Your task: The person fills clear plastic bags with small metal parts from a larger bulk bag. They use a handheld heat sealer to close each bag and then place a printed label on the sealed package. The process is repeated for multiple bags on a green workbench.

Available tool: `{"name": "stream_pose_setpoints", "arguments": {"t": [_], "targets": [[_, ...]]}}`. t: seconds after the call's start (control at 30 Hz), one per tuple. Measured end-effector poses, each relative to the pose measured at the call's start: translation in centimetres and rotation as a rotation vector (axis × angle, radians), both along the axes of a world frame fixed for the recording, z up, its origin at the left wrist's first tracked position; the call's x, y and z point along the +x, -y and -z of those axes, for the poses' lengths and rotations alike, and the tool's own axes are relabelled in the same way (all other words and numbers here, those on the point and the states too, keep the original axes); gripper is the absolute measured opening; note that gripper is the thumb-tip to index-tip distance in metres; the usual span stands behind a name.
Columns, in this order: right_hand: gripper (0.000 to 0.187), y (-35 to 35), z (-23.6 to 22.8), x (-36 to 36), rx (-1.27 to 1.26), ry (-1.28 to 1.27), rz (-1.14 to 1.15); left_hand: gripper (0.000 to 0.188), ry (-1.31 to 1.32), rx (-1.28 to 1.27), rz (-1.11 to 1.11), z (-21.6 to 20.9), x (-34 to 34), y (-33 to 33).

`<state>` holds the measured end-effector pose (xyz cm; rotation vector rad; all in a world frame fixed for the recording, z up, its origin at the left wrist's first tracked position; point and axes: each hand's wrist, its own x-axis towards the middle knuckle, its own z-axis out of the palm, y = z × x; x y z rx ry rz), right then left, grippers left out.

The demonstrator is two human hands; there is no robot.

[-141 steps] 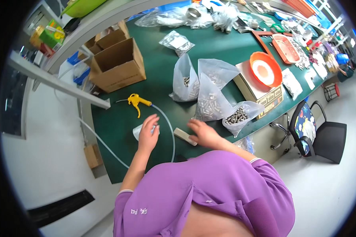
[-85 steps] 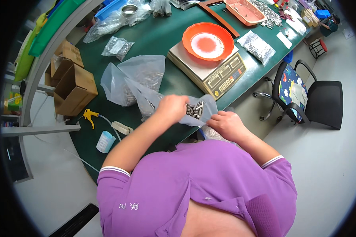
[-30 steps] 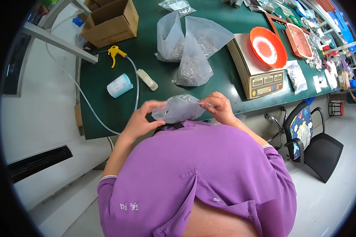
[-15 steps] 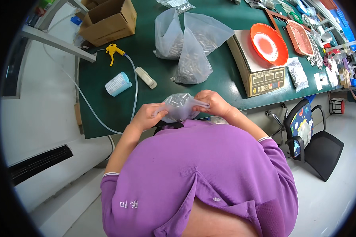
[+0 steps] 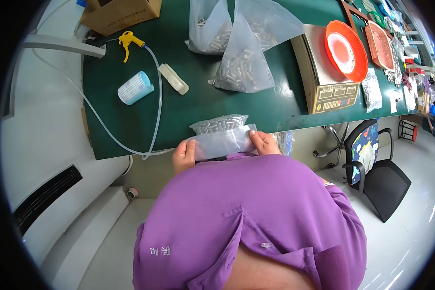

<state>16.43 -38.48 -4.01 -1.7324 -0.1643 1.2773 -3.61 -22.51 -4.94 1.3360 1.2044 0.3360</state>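
I'm seeing a green desk (kinda shiny) with bags of metal bits, a scale, a yellow air gun.

2 hands, 1 held plas. bag

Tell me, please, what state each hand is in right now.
Left hand: closed, holding the left edge of the plastic bag of metal parts.
Right hand: closed, holding the bag's right edge.
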Motion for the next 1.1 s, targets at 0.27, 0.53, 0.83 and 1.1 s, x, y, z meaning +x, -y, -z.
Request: {"name": "stream_pose_setpoints", "arguments": {"t": [0.27,0.53,0.83,1.1], "targets": [[0.029,-2.1,1.1,0.5,0.035,0.345,-0.027,0.027,-0.087,0.246,-0.094,0.6,2.7,0.2],[0.03,-3.5,3.0,0.8,-0.132,0.343,-0.137,0.025,-0.152,0.357,0.052,3.6,2.6,-0.6],[0.01,-2.4,2.2,2.2,0.101,0.11,0.157,0.007,0.266,-0.105,-0.046,1.7,-0.5,-2.5],[0.014,-2.2,0.0,3.9,0.151,0.169,-0.084,0.011,0.26,-0.145,0.072,1.2,-1.0,-2.9]]}}
